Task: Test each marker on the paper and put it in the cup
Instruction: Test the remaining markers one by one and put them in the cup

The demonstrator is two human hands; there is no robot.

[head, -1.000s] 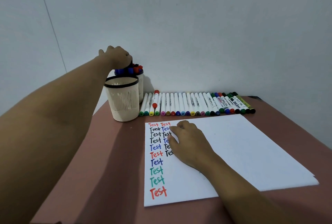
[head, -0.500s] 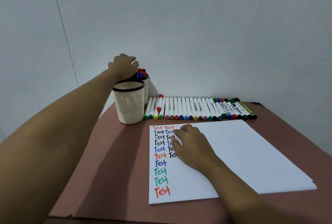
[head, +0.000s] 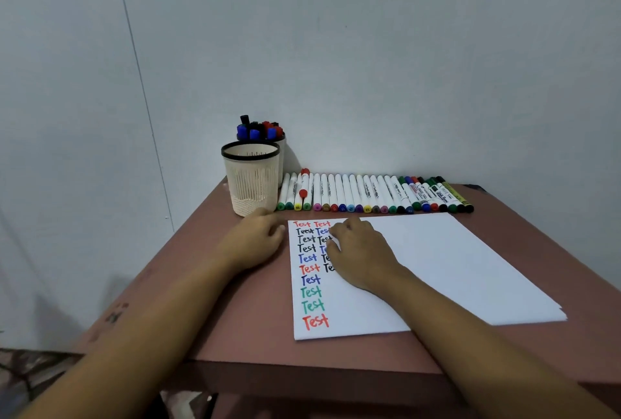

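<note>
Both hands lie loosely curled, holding nothing: left hand [head: 258, 240] on the counter [head: 252, 317], right hand [head: 361, 250] on the paper [head: 437, 267] (covering some test words). Markers [head: 369, 193] line the paper's 12 o'clock; at 11, the front cup [head: 251, 180] and the marker-filled rear cup [head: 281, 156].

Reddish-brown table [head: 255, 317] standing against a plain pale grey wall [head: 369, 48], with a thin seam [head: 136, 59] running down the wall at left. Dark smudges [head: 114, 314] along the table's left edge. Below, at lower left, a strip of patterned floor [head: 20, 375], dim and blurred.
</note>
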